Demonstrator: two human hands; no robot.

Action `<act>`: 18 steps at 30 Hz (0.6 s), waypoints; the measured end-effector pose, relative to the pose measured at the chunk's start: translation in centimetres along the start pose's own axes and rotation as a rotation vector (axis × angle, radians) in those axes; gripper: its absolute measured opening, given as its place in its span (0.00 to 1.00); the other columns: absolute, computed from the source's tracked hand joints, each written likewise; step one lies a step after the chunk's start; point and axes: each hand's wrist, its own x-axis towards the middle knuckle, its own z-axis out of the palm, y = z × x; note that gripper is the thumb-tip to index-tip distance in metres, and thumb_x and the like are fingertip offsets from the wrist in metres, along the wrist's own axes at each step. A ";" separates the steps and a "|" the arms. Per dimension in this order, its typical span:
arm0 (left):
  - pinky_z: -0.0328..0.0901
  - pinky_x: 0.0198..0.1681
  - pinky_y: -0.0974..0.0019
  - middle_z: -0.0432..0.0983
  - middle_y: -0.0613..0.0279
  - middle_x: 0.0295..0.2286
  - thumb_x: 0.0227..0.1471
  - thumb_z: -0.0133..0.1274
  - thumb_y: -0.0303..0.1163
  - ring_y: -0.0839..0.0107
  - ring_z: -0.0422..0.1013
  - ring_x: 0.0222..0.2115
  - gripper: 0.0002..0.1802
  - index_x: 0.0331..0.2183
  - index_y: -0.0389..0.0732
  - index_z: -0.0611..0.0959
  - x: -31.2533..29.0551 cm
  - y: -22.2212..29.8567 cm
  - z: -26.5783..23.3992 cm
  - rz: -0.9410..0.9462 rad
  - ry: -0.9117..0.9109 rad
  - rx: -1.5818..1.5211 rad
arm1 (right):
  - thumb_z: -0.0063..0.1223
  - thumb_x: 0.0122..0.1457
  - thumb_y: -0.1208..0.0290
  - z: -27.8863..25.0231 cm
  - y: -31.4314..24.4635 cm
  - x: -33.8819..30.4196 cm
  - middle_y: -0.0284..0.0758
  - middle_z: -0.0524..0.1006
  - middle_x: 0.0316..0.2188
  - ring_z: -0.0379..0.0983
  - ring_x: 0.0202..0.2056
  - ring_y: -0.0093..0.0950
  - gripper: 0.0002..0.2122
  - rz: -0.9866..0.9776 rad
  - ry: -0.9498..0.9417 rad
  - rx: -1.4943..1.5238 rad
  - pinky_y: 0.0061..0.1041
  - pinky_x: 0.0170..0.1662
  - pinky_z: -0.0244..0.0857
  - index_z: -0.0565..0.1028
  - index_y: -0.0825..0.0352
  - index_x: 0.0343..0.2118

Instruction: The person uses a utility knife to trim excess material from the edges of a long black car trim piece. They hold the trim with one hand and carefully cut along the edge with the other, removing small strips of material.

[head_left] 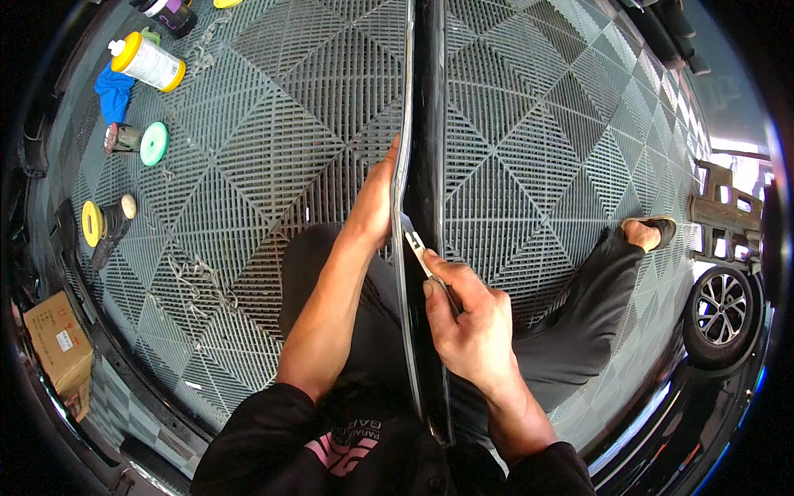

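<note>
A long, narrow dark panel edge (427, 124), perhaps a car door seen edge-on, runs from the top of the view down toward my body. A pale strip lines its left side. My left hand (374, 201) rests against the panel's left face, its fingers stretched out along it and partly hidden by the edge. On the other side, my right hand (471, 318) is closed around a utility knife (416, 244) with a metal body. The knife points up and left, its tip touching or very close to the pale strip. Contact cannot be made out exactly.
Grey grid tiles cover the floor (298, 91). At left lie a white-and-yellow bottle (150, 64), a blue cloth (114, 93), a green round pad (154, 144), a polisher with a yellow pad (93, 223), and a cardboard box (58, 343). A wheel (719, 316) stands at right.
</note>
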 end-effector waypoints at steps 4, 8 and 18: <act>0.66 0.38 0.74 0.77 0.66 0.33 0.65 0.36 0.61 0.80 0.69 0.32 0.38 0.46 0.33 0.81 0.0 -0.1 -0.3 -0.014 -0.004 0.041 | 0.56 0.57 0.78 0.0 0.1 -0.4 0.43 0.81 0.29 0.79 0.23 0.38 0.15 -0.028 0.011 0.004 0.33 0.26 0.72 0.76 0.67 0.48; 0.64 0.30 0.75 0.75 0.70 0.27 0.66 0.35 0.60 0.83 0.67 0.26 0.36 0.41 0.36 0.83 0.1 -0.4 -0.6 -0.021 0.007 0.051 | 0.56 0.56 0.79 -0.3 -0.2 -0.8 0.43 0.81 0.28 0.79 0.23 0.37 0.15 0.018 -0.030 -0.002 0.33 0.26 0.72 0.76 0.67 0.48; 0.63 0.27 0.76 0.72 0.73 0.24 0.65 0.36 0.61 0.84 0.65 0.24 0.36 0.39 0.37 0.83 0.0 -0.2 -0.1 -0.011 0.017 0.041 | 0.56 0.56 0.82 -0.8 -0.7 -1.7 0.45 0.81 0.31 0.81 0.27 0.35 0.14 0.069 -0.082 -0.005 0.26 0.30 0.73 0.76 0.71 0.46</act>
